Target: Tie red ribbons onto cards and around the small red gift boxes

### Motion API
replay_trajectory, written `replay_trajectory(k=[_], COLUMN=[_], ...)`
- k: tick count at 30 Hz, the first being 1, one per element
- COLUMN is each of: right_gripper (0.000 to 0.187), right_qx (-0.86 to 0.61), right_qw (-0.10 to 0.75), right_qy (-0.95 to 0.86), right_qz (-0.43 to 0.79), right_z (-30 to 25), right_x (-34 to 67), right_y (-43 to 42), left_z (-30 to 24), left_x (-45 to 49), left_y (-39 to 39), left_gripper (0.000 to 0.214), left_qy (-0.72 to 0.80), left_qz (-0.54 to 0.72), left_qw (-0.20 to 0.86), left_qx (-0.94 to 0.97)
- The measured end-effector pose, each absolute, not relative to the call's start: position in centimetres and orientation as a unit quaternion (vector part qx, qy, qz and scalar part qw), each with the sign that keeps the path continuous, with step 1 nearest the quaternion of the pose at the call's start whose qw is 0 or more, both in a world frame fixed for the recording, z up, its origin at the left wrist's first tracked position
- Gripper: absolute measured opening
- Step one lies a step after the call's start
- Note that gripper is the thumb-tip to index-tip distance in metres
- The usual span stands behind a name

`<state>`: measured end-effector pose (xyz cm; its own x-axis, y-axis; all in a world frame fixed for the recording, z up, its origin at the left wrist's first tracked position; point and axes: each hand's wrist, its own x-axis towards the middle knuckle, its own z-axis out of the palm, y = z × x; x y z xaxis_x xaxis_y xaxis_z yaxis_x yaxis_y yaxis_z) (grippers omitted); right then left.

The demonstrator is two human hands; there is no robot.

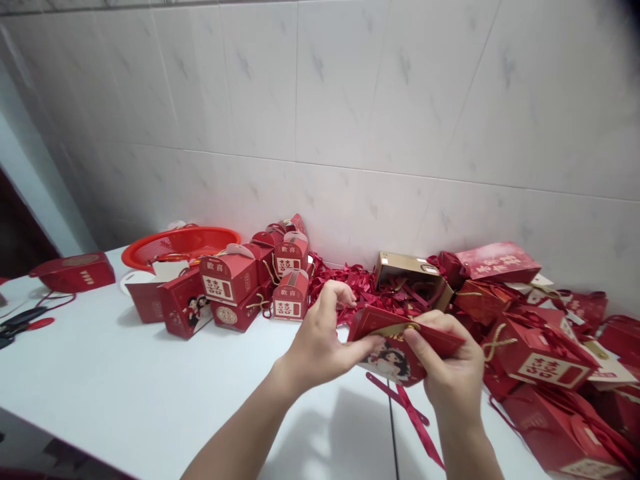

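Observation:
Both hands hold one flat, unfolded red gift box (400, 343) with a cartoon couple printed on it, a little above the white table (125, 387). My left hand (325, 340) pinches its left edge with thumb and fingers. Gripping the right side, my right hand (447, 367) has its fingers curled over the top edge. A red ribbon (410, 413) hangs from the box down to the table.
Assembled red boxes (240, 287) stand in a group at the back left, before a red plastic basket (185, 243). A heap of flat red boxes and ribbons (540, 347) fills the right. An open brown carton (410, 273) sits against the tiled wall. Scissors (23, 323) lie far left.

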<state>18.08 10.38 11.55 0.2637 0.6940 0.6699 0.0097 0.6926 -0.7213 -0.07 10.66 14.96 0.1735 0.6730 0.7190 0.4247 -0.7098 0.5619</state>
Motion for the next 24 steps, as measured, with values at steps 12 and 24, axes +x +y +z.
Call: replay_trajectory(k=[12, 24], right_gripper=[0.017, 0.02], right_qx=[-0.254, -0.116], right_qw=[0.617, 0.533], right_qy=[-0.717, -0.795], right_qz=[0.202, 0.266], right_z=[12.3, 11.8], right_x=[19.4, 15.8], right_y=[10.3, 8.9], left_z=[16.8, 16.3], left_x=[-3.9, -2.7], left_y=[9.5, 9.7], left_gripper=[0.006, 0.006], left_qy=[0.203, 0.146], left_qz=[0.627, 0.641], left_qw=[0.247, 0.362], left_qx=[0.711, 0.661])
